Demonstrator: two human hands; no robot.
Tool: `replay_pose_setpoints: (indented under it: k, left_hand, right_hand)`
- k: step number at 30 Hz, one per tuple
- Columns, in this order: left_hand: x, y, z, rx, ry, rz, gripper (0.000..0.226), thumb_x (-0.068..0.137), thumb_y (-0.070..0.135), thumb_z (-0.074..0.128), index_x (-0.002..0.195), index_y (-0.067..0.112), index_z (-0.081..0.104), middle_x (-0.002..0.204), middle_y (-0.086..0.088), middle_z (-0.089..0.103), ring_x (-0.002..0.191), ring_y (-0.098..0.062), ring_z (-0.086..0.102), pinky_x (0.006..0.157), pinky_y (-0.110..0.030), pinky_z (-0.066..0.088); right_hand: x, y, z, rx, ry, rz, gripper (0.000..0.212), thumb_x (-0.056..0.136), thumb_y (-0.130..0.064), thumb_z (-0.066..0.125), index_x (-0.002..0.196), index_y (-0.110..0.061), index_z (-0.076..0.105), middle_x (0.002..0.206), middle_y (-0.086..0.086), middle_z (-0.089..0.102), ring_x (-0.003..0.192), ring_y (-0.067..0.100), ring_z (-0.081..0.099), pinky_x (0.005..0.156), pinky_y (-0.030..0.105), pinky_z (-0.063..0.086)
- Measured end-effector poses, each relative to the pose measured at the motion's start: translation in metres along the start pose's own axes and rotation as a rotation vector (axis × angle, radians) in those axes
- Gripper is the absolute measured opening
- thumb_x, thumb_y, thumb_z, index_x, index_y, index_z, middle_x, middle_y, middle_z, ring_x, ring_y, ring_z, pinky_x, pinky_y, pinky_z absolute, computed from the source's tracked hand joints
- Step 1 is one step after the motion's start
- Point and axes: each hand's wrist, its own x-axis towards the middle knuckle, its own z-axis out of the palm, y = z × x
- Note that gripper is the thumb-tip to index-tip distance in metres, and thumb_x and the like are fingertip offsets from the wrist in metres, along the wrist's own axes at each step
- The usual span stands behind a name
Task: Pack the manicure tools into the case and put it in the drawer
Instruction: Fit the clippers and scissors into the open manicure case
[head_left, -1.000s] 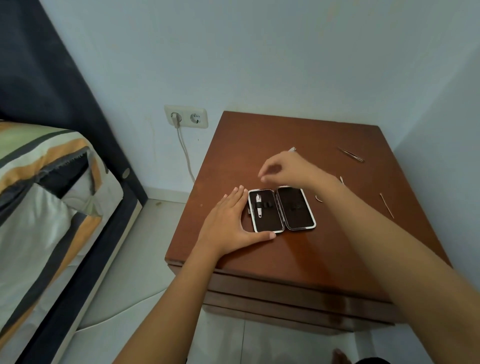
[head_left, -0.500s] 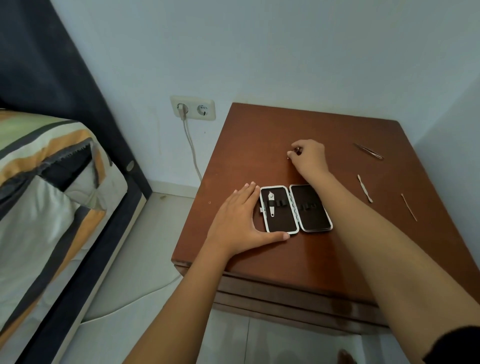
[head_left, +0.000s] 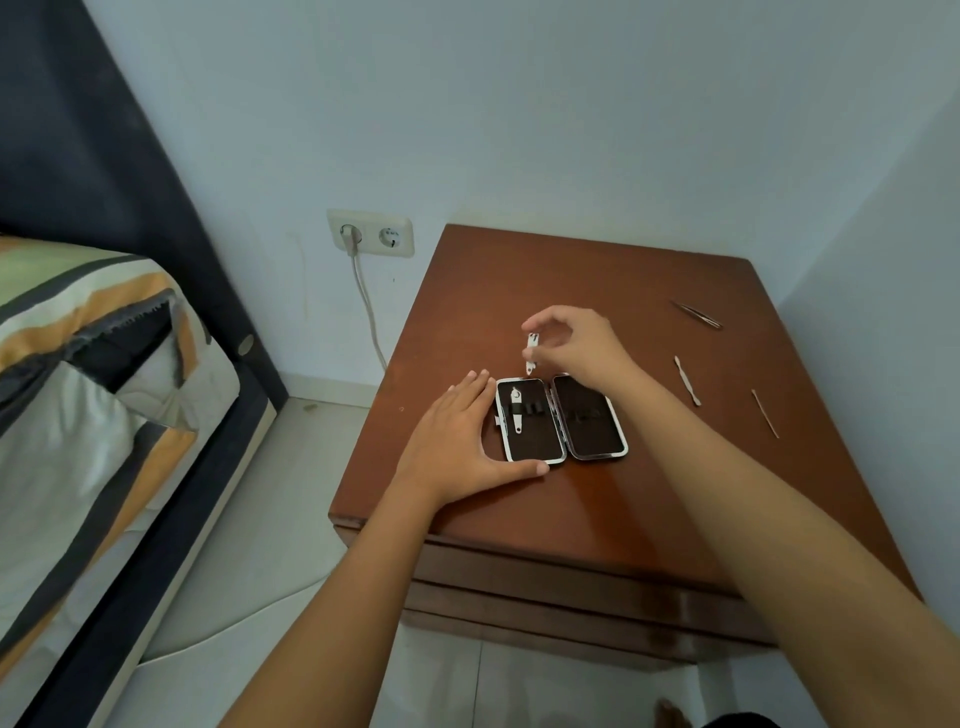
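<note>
A small black manicure case (head_left: 587, 421) with a silver rim lies open flat on the brown nightstand (head_left: 649, 509). One nail clipper (head_left: 517, 410) sits strapped in its left half. My left hand (head_left: 457, 441) lies flat against the case's left edge, thumb along its near side. My right hand (head_left: 576, 340) hovers just behind the case, pinching a second silver nail clipper (head_left: 531, 354) that hangs upright above the case's far edge. Tweezers (head_left: 698, 314), a cuticle pusher (head_left: 687, 380) and a thin stick (head_left: 764, 413) lie loose to the right.
The nightstand stands in a wall corner, its drawer fronts (head_left: 561, 592) below the top's near edge. A double wall socket (head_left: 370, 233) with a plugged cable is to the left. A bed with striped bedding (head_left: 88, 374) and a dark frame fills the left side.
My right hand picked the silver clipper off the tabletop behind the case and lifted it toward the case. My left hand stayed on the case.
</note>
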Motion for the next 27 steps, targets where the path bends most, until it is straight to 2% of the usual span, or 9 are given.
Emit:
replay_pose_setpoints:
  k: [2, 4, 7, 10, 16, 20, 23, 27]
  left_hand:
    - [0.0, 0.0, 0.0, 0.002, 0.001, 0.002, 0.118, 0.058, 0.083, 0.055, 0.148, 0.016, 0.019, 0.157, 0.003, 0.016, 0.144, -0.006, 0.007, 0.115, -0.025, 0.003]
    - [0.0, 0.0, 0.0, 0.005, -0.004, 0.002, 0.119, 0.057, 0.083, 0.054, 0.148, 0.016, 0.019, 0.157, 0.004, 0.016, 0.143, -0.005, 0.007, 0.113, -0.024, 0.002]
    - [0.0, 0.001, 0.0, 0.004, -0.007, 0.006, 0.117, 0.058, 0.082, 0.056, 0.148, 0.017, 0.019, 0.157, 0.004, 0.017, 0.143, -0.006, 0.008, 0.112, -0.023, 0.002]
    - [0.0, 0.001, 0.0, -0.002, 0.001, 0.007, 0.116, 0.058, 0.081, 0.057, 0.148, 0.018, 0.019, 0.157, 0.003, 0.018, 0.143, -0.007, 0.009, 0.112, -0.025, 0.004]
    - [0.001, 0.001, 0.0, -0.001, 0.007, 0.003, 0.119, 0.054, 0.085, 0.052, 0.147, 0.018, 0.021, 0.156, 0.004, 0.02, 0.143, -0.008, 0.011, 0.112, -0.025, 0.007]
    - [0.002, 0.0, 0.001, -0.002, 0.007, -0.004, 0.12, 0.054, 0.086, 0.052, 0.147, 0.017, 0.022, 0.156, 0.004, 0.021, 0.143, -0.008, 0.011, 0.113, -0.026, 0.008]
    - [0.001, 0.0, 0.001, 0.0, 0.007, -0.002, 0.118, 0.057, 0.081, 0.058, 0.148, 0.017, 0.021, 0.156, 0.004, 0.02, 0.143, -0.007, 0.011, 0.11, -0.022, 0.005]
    - [0.0, -0.001, 0.001, 0.008, 0.01, 0.001, 0.12, 0.054, 0.085, 0.052, 0.148, 0.016, 0.021, 0.156, 0.003, 0.02, 0.143, -0.007, 0.011, 0.11, -0.022, 0.005]
  right_hand:
    - [-0.01, 0.002, 0.001, -0.097, -0.049, -0.018, 0.025, 0.072, -0.009, 0.076, 0.094, -0.015, 0.068, 0.086, 0.008, 0.07, 0.072, 0.014, 0.063, 0.059, -0.002, 0.041]
    - [-0.015, 0.007, 0.0, -0.146, -0.054, -0.031, 0.026, 0.071, -0.01, 0.077, 0.094, -0.014, 0.068, 0.091, 0.007, 0.07, 0.073, 0.012, 0.062, 0.058, -0.005, 0.038]
    - [-0.018, 0.008, -0.003, -0.156, -0.08, -0.021, 0.024, 0.071, -0.011, 0.078, 0.092, -0.016, 0.068, 0.086, 0.002, 0.066, 0.069, 0.006, 0.06, 0.057, -0.003, 0.039]
    - [-0.019, 0.006, -0.005, -0.187, -0.125, -0.03, 0.024, 0.07, -0.014, 0.079, 0.092, -0.015, 0.069, 0.083, 0.002, 0.066, 0.072, 0.01, 0.062, 0.06, 0.002, 0.041]
    - [-0.019, 0.006, -0.004, -0.211, -0.149, -0.036, 0.026, 0.069, -0.017, 0.08, 0.093, -0.016, 0.071, 0.079, 0.004, 0.067, 0.073, 0.011, 0.061, 0.056, 0.001, 0.04]
    - [-0.023, 0.008, -0.002, -0.238, -0.199, -0.033, 0.024, 0.071, -0.018, 0.078, 0.094, -0.019, 0.072, 0.093, 0.006, 0.072, 0.088, 0.014, 0.065, 0.074, 0.016, 0.047]
    - [-0.032, 0.011, 0.0, -0.296, -0.161, -0.126, 0.013, 0.08, -0.015, 0.069, 0.093, -0.014, 0.074, 0.103, 0.003, 0.072, 0.098, 0.016, 0.064, 0.093, 0.032, 0.049]
    - [-0.057, 0.022, 0.008, -0.337, -0.109, -0.223, 0.028, 0.086, -0.015, 0.061, 0.114, -0.011, 0.065, 0.122, 0.005, 0.065, 0.118, 0.018, 0.056, 0.105, 0.034, 0.04]
